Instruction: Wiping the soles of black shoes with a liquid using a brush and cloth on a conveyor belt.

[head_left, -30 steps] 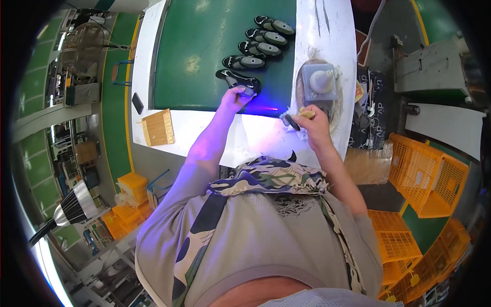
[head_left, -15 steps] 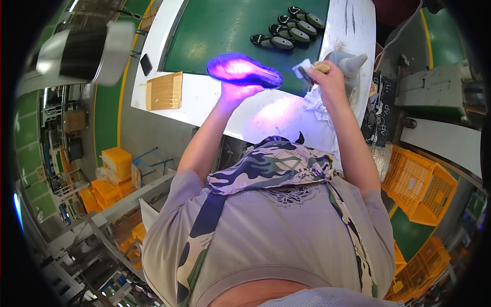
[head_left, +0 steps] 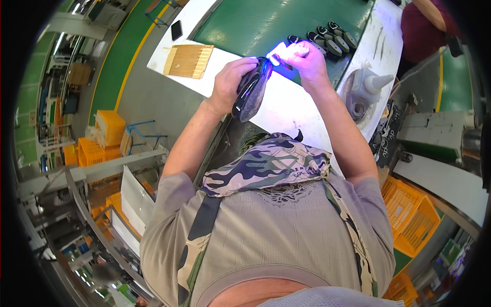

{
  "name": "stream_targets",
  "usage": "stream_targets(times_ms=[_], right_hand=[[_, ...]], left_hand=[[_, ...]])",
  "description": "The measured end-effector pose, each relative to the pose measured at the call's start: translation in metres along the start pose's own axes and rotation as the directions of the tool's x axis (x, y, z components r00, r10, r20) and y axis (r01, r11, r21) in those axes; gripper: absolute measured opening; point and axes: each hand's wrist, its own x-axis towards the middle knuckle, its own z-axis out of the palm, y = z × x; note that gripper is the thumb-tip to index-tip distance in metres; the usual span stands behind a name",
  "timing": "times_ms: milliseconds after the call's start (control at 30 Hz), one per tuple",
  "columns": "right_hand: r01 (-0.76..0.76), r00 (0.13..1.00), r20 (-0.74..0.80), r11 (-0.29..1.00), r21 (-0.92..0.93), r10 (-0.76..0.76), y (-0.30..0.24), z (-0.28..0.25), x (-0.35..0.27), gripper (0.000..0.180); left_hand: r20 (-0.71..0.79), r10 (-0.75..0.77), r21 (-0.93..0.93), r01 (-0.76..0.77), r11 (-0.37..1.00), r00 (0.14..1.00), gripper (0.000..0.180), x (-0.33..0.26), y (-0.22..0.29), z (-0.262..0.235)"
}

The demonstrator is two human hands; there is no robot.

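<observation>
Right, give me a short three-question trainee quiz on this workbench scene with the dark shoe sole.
1. True or false: the left hand grips the dark, elongated shoe sole lifted off the white and green workbench.
2. Which hand is lit by violet-blue light? A) the left hand B) the right hand C) neither
3. Fill in: the row of dark soles lies on the ____ belt surface.

Key: 1 true; 2 B; 3 green. The right hand's fingertips meet the sole's upper end, where the glow is strongest. The grey cone-tipped bottle stands untouched to the right.
</observation>
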Motion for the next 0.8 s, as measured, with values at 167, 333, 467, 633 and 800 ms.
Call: stream_targets(times_ms=[167,333,467,633,800], right_hand=[[-0.257,0.956,0.172,0.961,0.101,0.238,-0.018,0.043,-0.011,0.022],[-0.21,0.954,0.241,0.97,0.123,0.176,-0.036,0.068,-0.01,0.021],[-0.078,0.956,0.285,0.997,0.0,0.075,-0.05,0.088,-0.002,0.023],[0.087,0.945,0.327,0.969,-0.23,-0.008,-0.055,0.098,0.011,0.021],[0.285,0.899,0.415,0.906,-0.314,-0.139,-0.04,0.104,0.022,0.022]], left_hand=[[0.047,-0.097,0.101,0.092,0.991,0.994,0.047,-0.018,-0.003,-0.025],[0.084,-0.235,0.145,0.221,0.964,0.968,0.051,-0.026,0.001,-0.037],[0.28,-0.535,0.184,0.502,0.845,0.797,0.042,-0.028,0.01,-0.053],[0.495,-0.641,0.119,0.685,0.719,0.587,0.045,-0.023,0.01,-0.072],[0.612,-0.612,0.01,0.769,0.639,0.5,0.058,-0.035,-0.005,-0.079]])
